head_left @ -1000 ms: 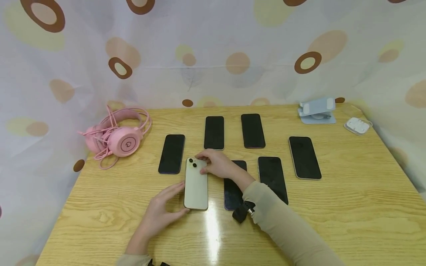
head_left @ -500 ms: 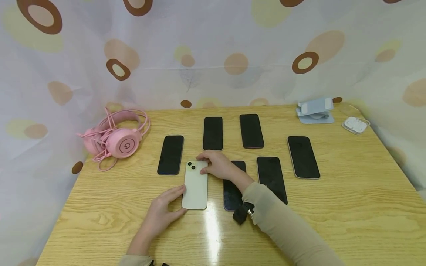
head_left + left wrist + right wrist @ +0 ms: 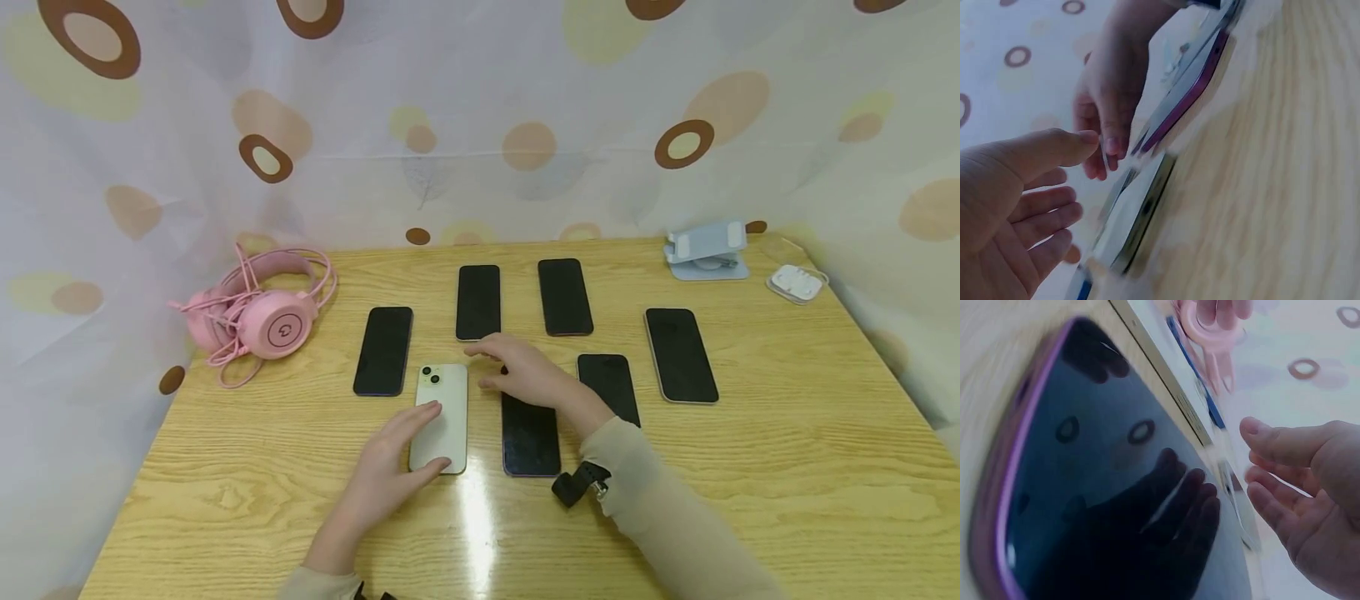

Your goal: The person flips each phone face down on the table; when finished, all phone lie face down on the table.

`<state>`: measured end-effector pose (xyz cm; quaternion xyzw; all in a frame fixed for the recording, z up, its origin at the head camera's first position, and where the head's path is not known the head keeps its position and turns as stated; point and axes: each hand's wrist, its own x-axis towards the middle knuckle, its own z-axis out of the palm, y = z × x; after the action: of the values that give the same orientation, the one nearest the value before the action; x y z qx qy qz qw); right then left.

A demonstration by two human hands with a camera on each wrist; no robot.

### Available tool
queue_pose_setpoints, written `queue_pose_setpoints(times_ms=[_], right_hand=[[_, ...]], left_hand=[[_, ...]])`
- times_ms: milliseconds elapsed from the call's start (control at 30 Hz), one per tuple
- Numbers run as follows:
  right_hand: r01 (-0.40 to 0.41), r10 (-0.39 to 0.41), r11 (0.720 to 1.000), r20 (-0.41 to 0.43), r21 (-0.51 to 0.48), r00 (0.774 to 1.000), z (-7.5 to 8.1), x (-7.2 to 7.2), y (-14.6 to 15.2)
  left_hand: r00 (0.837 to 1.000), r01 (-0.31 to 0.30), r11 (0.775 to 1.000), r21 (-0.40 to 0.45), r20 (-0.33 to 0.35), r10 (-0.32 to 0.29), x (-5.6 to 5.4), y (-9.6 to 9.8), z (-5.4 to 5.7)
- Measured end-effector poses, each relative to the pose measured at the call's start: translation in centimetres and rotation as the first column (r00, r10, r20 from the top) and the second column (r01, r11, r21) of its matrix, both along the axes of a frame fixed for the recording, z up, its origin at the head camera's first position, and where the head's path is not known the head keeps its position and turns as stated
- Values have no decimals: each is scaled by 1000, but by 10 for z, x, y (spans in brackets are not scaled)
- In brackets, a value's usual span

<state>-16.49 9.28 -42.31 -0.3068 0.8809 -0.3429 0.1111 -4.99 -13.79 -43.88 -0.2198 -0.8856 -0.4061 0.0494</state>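
Observation:
A pale smartphone [image 3: 450, 437] lies face down on the wooden table, its twin camera lenses at the far end. My left hand [image 3: 384, 467] is over its left side, fingers and thumb spread; the left wrist view shows nothing in the hand [image 3: 1007, 219], with the phone's edge [image 3: 1141, 225] beyond. To the right lies a purple-edged smartphone [image 3: 531, 446], screen up. My right hand [image 3: 528, 377] hangs over its far end, covering part of it, fingers loosely bent. In the right wrist view the dark screen [image 3: 1104, 469] mirrors that hand [image 3: 1316, 494], which holds nothing.
Several more phones lie screen up: one at left [image 3: 383, 350], two at the back [image 3: 478, 302], and others at right, including a silver-edged phone [image 3: 681, 354]. Pink headphones [image 3: 273, 321] sit back left. A light blue folding stand [image 3: 707, 250] and white earphones [image 3: 797, 283] are back right.
My right hand has let go of the pale phone's upper right corner and moved right. My left hand has come off its left edge and now overlaps the phone. The phone tilted slightly earlier.

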Motion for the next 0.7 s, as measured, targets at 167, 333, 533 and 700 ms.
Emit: queue_pose_setpoints(times_ms=[167,333,533,700], right_hand=[[18,-16,999,-40,47,999,3,2,27],[59,-50,993,-84,102,995,4,5,52],[73,-63,993,-101,97,993,1,7,73],[42,-35,994,-62,105,997,-4,7,81]], left_hand=[[997,15,998,59,78,-19,-2,30,-4],[991,50,997,62,123,-57,-4,55,-8],[986,79,994,75,138,-89,-4,70,-15],[984,84,995,57,153,-92,-3,72,-20]])
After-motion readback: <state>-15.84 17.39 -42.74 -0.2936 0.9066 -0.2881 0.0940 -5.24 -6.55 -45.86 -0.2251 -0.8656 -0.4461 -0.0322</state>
